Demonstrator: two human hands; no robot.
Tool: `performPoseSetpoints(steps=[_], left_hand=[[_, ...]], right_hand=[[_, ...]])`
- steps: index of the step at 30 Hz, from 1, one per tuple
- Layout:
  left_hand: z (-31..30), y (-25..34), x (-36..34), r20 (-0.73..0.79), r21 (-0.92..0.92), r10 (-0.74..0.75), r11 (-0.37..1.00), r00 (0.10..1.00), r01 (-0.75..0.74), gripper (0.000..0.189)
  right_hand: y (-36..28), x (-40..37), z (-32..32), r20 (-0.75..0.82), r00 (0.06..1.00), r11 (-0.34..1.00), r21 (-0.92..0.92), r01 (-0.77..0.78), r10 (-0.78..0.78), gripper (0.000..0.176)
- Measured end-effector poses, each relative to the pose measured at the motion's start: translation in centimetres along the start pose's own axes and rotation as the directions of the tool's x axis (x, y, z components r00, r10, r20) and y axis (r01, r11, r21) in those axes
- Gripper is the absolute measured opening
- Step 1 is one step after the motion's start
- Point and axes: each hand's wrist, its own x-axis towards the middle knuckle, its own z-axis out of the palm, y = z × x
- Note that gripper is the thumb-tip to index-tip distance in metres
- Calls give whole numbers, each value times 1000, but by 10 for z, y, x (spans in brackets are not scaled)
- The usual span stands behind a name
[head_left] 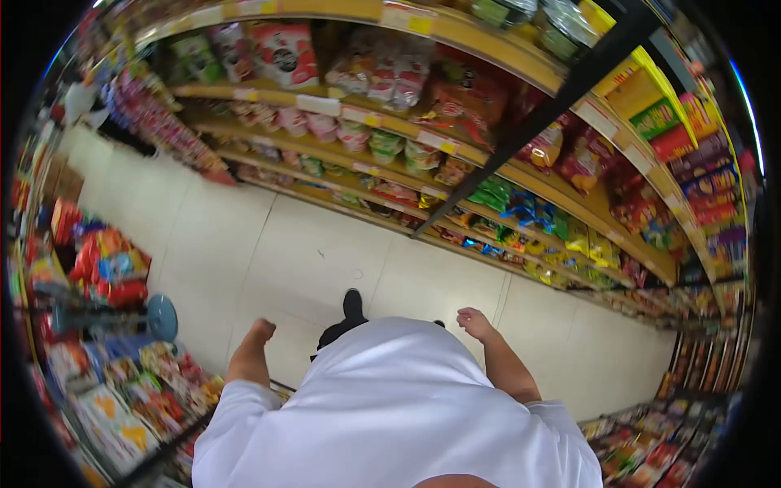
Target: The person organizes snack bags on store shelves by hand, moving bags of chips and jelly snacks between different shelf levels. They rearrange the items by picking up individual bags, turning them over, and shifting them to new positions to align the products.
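While the right hand hangs half-curled past four o'clock in view, the left hand hangs at eight, finger state untellable; snack shelves span one.

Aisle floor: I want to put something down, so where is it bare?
Bare tiles lie between the red packages and the snack shelves ahead, and between the right hand and the packaged goods at lower right. Crowded: the snack shelves, and the left side around the red packages and blue disc.
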Motion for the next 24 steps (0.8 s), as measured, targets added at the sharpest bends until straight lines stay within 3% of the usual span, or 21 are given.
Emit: performPoseSetpoints(steps=[1,3,4,5,6,7,8,9,10,11,12,14,15,17,18,20,24], left_hand=[[-19,11,-24,3,43,16,999,1000,-16,19],[-42,28,-43,-100,-369,-97,928,990,53,22],[-56,28,-4,-159,306,409,886,899,-349,19],[-59,36,51,124,799,765,300,632,-520,18],[-53,65,80,-265,218,762,644,591,-733,17],[-74,136,21,-270,-211,526,785,807,-583,22],[-88,196,-16,-269,-374,628,630,730,-681,26],[-102,253,-52,-394,-286,764,427,511,-858,30],[-116,308,-96,-451,-196,814,311,367,-930,36],[-130,359,-142,-475,-248,862,60,175,-967,41],[-145,402,-194,-493,-196,868,-42,61,-980,44],[-175,455,-303,-519,95,833,-168,-193,-981,47],[-187,479,-328,-488,374,752,-277,-442,-885,53],[-193,522,-350,-433,541,685,-323,-586,-777,56],[-193,537,-353,-435,538,696,-308,-571,-785,56],[-191,556,-353,-382,780,748,-54,-543,-623,58],[-191,555,-342,-315,852,825,28,-469,-523,59]], right_hand=[[-12,-3,6,-45,999,999,51,10,-7,43],[-22,-7,13,-110,994,993,117,-4,17,43],[-20,-9,19,-163,987,990,141,9,15,43],[-19,-13,24,-216,976,987,162,23,13,43],[-18,-19,28,-228,973,984,180,3,39,43],[-13,-22,30,-206,974,986,157,-61,93,43],[-8,-26,35,-179,973,983,135,-125,149,43],[-4,-32,39,-175,970,978,151,-145,171,43],[-1,-36,41,-160,966,972,153,-179,203,43],[3,-39,43,-141,962,966,152,-212,233,43],[8,-43,44,-118,957,958,147,-246,264,43],[32,-42,50,-132,971,977,98,-188,200,40],[31,-45,52,-138,967,973,114,-202,217,39],[25,-40,49,-130,965,969,126,-213,229,39],[26,-38,50,-139,964,968,142,-207,226,41],[31,-24,46,-127,968,967,162,-197,218,43],[33,17,40,-176,975,983,145,-112,137,42]])
